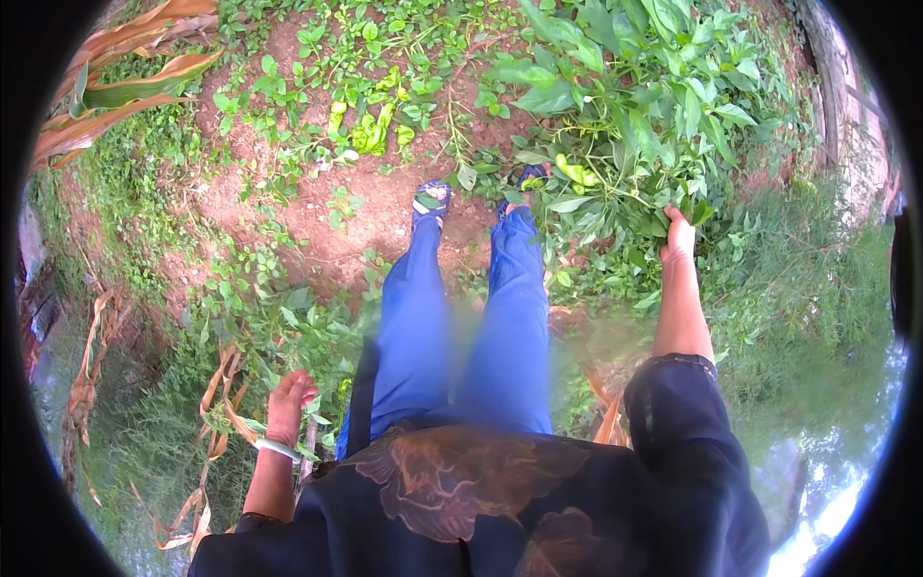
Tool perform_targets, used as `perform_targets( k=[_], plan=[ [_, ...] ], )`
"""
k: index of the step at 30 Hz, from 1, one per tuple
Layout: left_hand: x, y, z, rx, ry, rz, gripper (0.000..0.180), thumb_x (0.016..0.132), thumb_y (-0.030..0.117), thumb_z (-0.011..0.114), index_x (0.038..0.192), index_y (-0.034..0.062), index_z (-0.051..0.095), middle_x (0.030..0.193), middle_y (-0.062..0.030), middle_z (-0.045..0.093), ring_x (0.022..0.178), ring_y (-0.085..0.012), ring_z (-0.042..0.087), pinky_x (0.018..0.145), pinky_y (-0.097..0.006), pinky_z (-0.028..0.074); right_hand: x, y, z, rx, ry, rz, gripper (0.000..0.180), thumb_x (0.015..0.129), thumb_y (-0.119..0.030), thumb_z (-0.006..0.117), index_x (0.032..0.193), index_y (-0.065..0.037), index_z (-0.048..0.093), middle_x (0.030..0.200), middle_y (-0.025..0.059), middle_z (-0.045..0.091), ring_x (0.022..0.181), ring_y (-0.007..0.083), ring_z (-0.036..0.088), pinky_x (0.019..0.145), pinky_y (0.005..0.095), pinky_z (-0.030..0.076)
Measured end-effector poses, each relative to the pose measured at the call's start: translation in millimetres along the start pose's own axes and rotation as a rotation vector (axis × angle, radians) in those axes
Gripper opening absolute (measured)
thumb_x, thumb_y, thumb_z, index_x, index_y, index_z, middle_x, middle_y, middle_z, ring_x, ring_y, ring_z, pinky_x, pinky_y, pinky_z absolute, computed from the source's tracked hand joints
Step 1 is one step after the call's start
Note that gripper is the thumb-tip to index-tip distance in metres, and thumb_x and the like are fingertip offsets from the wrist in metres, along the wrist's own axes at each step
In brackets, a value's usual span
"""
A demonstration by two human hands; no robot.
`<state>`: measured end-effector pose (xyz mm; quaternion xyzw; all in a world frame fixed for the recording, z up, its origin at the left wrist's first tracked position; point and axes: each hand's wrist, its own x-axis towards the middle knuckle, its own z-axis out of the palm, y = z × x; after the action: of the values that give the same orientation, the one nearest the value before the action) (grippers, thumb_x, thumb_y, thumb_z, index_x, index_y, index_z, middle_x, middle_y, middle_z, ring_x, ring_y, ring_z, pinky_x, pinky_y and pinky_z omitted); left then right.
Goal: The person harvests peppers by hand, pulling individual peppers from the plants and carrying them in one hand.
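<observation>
The left hand (288, 399) hangs loose beside the thigh, fingers lightly curled and holding nothing, a pale bangle (277, 449) at the wrist and dry brown leaves (216, 404) just beside it. Between the hands, blue trousers (461, 327) run down to sandals (431, 200) on reddish soil (327, 207). The right hand (679, 236) reaches into a leafy green plant (625, 106) (broad, pointed leaves on thin stems) with fingers closed around a bunch of its stems, though how tightly I cannot tell.
</observation>
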<state>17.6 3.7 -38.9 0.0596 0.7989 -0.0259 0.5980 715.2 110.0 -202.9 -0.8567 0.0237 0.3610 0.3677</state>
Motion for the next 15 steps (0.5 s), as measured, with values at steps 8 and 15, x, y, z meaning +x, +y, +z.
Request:
perform_targets(
  k=[8,15],
  plan=[
    [-2.0,22.0,10.8,0.024,-0.046,0.019,0.031,0.094,0.022,0.055,0.117,0.0004,0.056,0.101,-0.0087,0.063,0.087,-0.0146,0.061,0.077,-0.026,0.047,-21.6,-3.6,1.7,-0.034,-0.042,-0.006,0.028,0.08,-0.005,0.061,0.108,0.0,0.06,0.1,0.0076,0.064,0.087,0.0204,0.06,0.078,0.0338,0.049],
    [-6.6,19.4,14.5,0.041,-0.035,0.045,0.032,0.093,0.021,0.054,0.116,-0.0012,0.056,0.103,-0.0105,0.064,0.087,-0.0153,0.062,0.078,-0.027,0.048,-13.1,9.0,-11.7,-0.065,-0.102,-0.019,0.031,0.079,-0.007,0.062,0.11,0.0,0.059,0.099,0.0075,0.064,0.086,0.0208,0.06,0.077,0.0349,0.049]
  ],
)
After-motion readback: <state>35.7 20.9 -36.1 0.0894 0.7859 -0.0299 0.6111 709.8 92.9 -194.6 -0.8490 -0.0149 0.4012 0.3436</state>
